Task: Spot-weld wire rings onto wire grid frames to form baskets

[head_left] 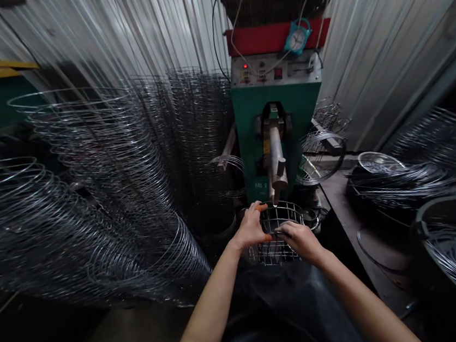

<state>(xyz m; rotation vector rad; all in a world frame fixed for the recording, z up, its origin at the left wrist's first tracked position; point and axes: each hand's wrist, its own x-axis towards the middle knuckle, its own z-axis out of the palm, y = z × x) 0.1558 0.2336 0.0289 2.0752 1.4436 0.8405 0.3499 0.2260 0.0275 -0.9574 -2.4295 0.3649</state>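
Note:
A round wire basket (294,208) of silvery mesh sits in front of my body, right below the electrode arm (277,157) of a green spot-welding machine (249,119). Against the basket's left side is my left hand (252,227), its thumb and forefinger in orange finger covers and curved around the wires. My right hand (301,239) is at the near side of the basket, fingers pinched together. Whatever lies between those fingertips is too small and dark to make out. A dark apron (285,307) covers my lap below the basket.
Tall stacks of wire rings (105,146) crowd the left. Bundles of bent wire (402,184) lie on the right-hand bench, beside a dark bucket (421,226) holding wires. A turquoise alarm clock (297,38) hangs on the machine, below a woven basket (282,0).

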